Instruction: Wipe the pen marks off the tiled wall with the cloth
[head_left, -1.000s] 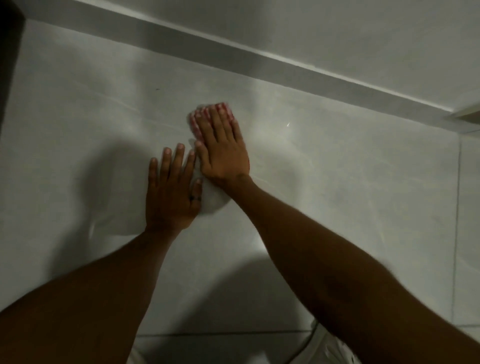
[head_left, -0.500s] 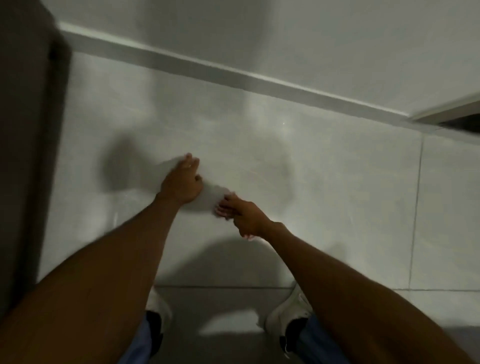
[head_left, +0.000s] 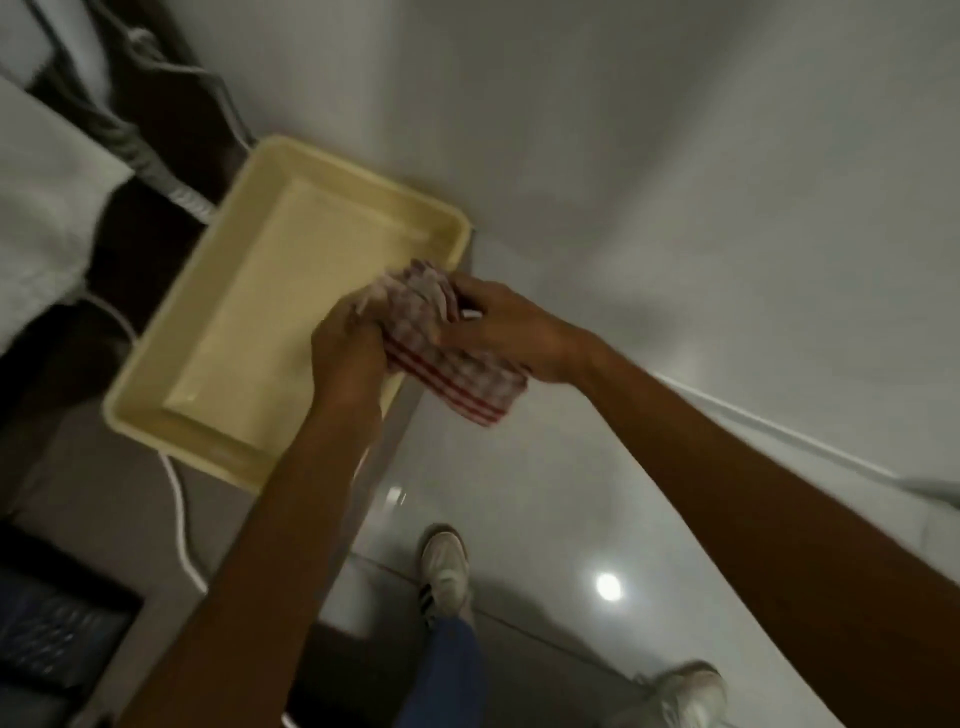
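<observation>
Both hands hold a red-and-white checked cloth (head_left: 447, 358), bunched and folded, at the middle of the view. My left hand (head_left: 345, 358) grips its left end and my right hand (head_left: 506, 332) grips its top and right side. The cloth hangs over the right rim of a shallow cream tray (head_left: 156, 410). The pale tiled wall (head_left: 701, 182) fills the upper right; no pen marks show on it in this blurred frame.
The tray rests on a grey surface (head_left: 67, 467) crossed by a white cord (head_left: 176, 519). Cables and a white cloth-like item (head_left: 47, 208) lie at the upper left. Below are my shoes (head_left: 444, 569) on glossy floor tiles (head_left: 545, 519).
My hands have left the wall. The view swung left and down to the tray, and both hands now grip the bunched cloth above its rim.
</observation>
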